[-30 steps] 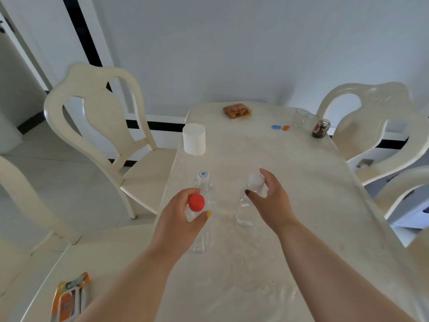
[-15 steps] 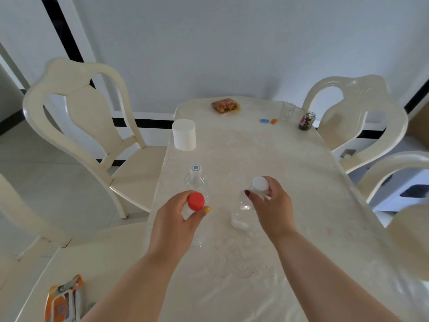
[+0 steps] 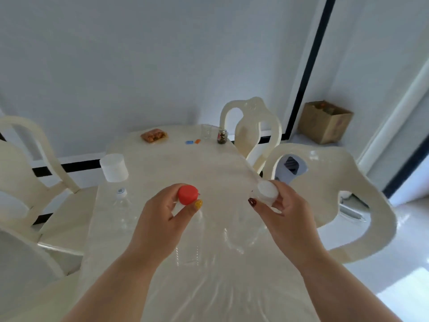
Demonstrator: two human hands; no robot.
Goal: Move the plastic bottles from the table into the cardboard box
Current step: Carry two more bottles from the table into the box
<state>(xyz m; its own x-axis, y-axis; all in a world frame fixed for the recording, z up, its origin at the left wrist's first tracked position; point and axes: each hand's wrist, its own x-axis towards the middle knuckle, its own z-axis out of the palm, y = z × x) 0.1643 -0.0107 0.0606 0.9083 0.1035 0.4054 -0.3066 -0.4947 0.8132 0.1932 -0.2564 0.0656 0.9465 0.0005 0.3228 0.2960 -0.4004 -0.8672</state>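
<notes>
The left hand [image 3: 160, 219] pinches the neck of a clear plastic bottle with a red cap [image 3: 187, 194], fingers and thumb curled just under the cap. The right hand [image 3: 286, 219] grips the neck of a second clear bottle with a white cap [image 3: 267, 191] the same way. Both bottles hang upright above the table [image 3: 185, 163]; whether the bases are fully off the surface is hard to tell through the transparent plastic. A third bottle [image 3: 121, 205] stands on the table near the left edge, untouched, below a white cylinder [image 3: 113, 167]. The cardboard box [image 3: 325, 122] sits on the floor by the far right wall, behind two chairs [image 3: 329, 201], well apart from the hands.

Step in hand looks like the carry to the box. To do it well: hold firm at the neck ridge, since empty bottles are light and swing; lift both clear of the table edge and above the near chair back on the way right; keep the bottles apart so they do not knock. The box top appears open with something already inside, so drop base-first. One bottle would then remain for another trip.
</notes>
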